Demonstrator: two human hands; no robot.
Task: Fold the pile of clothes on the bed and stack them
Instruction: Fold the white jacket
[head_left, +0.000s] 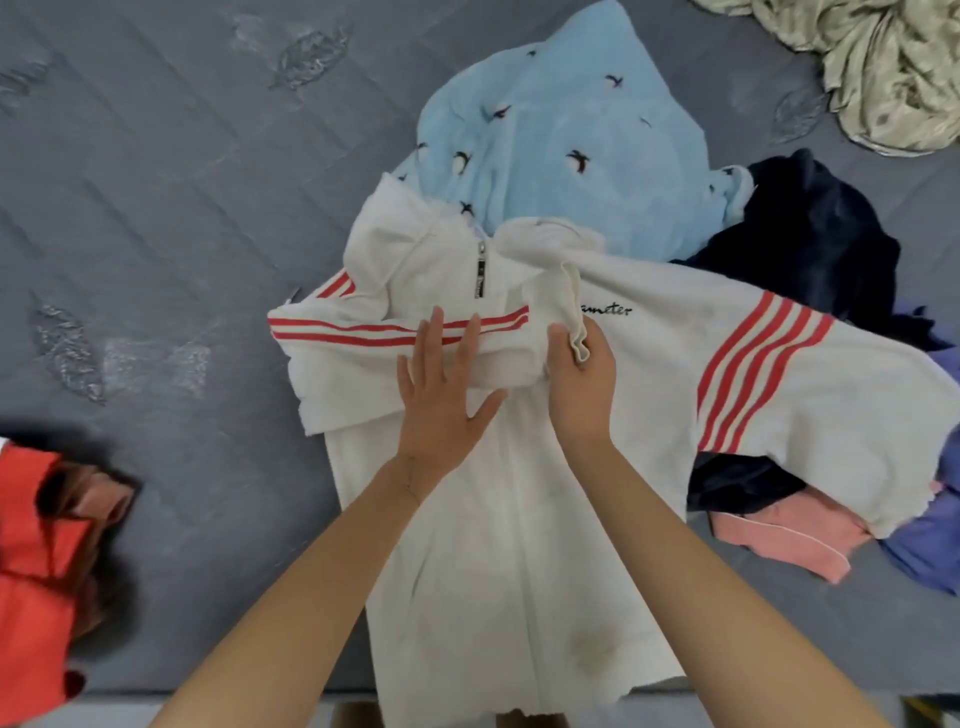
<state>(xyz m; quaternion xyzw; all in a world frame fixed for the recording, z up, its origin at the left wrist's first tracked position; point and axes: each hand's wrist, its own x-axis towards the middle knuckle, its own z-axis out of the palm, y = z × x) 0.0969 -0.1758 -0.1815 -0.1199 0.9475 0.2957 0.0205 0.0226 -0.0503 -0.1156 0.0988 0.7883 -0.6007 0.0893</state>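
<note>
Jacket: the white jacket (519, 519) lies face up in the middle of the bed (156, 208), collar toward 12 o'clock and hem at 6.
Left hand: the left hand (441, 395) is flat, fingers straight and spread, pressing on the striped sleeve (353, 332) folded across the chest from 9 o'clock.
Right hand: the right hand (582, 389) pinches a cuff-like edge (574, 312), fingers curled round it, just beside the left.
Other sleeve: the far sleeve (779, 374) is spread out toward 3 o'clock, draped over the pile.
Pile: the blue garment (561, 145) at 12, navy cloth (810, 234) at 2, and the pink piece (789, 535) at 4 are unfolded.
Stack: the red clothes (36, 545) sit at 8 o'clock.
Doing it well: I'd keep the flat palm pinning the fold, lay the cuff down straight, then bring the 3 o'clock sleeve across to match.
Watch for: dragging pile items along with that sleeve.
</note>
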